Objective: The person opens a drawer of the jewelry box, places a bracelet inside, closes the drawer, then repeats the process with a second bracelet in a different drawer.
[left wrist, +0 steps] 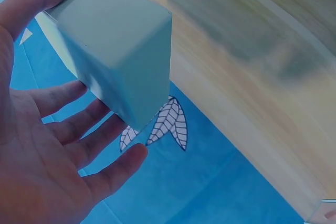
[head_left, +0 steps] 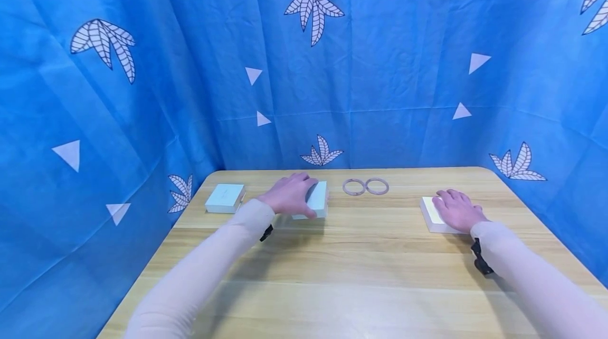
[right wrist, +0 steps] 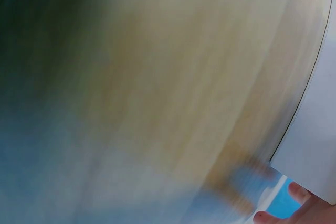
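Observation:
My left hand [head_left: 292,195] holds a small pale mint box [head_left: 318,199] near the back middle of the table. In the left wrist view the thumb lies on one side of the mint box [left wrist: 118,40], and fingertips touch the opposite side. My right hand [head_left: 459,210] is over a white box [head_left: 430,216] with a pale top, at the table's right, and covers its right part. The right wrist view shows only a side of that white box [right wrist: 310,140] and some fingertips [right wrist: 296,192] by its end; the thumb is outside that view.
A second mint box [head_left: 225,198] lies at the back left of the wooden table [head_left: 332,275]. Two pale purple rings [head_left: 353,187] lie side by side near the back edge. A blue patterned curtain [head_left: 394,64] surrounds the table at the back and sides.

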A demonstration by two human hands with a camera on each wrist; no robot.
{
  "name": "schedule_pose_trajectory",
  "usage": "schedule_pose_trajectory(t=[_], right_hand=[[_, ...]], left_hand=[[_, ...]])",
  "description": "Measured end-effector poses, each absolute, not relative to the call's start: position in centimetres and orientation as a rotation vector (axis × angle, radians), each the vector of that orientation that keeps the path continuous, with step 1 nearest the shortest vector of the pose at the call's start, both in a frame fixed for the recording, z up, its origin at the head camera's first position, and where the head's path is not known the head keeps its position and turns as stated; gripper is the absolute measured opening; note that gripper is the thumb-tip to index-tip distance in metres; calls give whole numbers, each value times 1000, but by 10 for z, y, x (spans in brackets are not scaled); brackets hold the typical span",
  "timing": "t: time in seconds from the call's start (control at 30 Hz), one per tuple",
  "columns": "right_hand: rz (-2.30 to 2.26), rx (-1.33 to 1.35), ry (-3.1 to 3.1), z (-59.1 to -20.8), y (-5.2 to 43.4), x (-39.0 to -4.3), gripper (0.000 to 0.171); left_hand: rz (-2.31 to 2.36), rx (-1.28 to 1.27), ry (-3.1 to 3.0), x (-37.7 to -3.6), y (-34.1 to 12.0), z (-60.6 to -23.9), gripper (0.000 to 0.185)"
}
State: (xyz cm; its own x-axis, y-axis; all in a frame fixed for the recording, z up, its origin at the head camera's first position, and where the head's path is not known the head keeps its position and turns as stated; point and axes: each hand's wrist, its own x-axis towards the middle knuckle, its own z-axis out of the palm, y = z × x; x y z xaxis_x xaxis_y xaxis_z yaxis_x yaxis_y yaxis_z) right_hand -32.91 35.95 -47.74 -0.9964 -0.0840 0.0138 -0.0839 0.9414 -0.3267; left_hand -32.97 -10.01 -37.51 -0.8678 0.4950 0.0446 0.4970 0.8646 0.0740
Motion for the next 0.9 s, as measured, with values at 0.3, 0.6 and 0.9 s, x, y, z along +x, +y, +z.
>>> schedule_pose_trajectory(t=[0.3, 0.6, 0.9], right_hand=[[-523, -138, 3089, -474, 359, -330, 84], [-517, -128, 3079, -474, 360, -330, 83], [-505, -141, 3068, -475, 360, -330, 81]], left_hand=[[-119, -834, -3017, -333, -85, -375, 88], [-56, -887, -3004, -333, -67, -374, 84], [-64, -917, -3012, -335, -54, -376, 84]])
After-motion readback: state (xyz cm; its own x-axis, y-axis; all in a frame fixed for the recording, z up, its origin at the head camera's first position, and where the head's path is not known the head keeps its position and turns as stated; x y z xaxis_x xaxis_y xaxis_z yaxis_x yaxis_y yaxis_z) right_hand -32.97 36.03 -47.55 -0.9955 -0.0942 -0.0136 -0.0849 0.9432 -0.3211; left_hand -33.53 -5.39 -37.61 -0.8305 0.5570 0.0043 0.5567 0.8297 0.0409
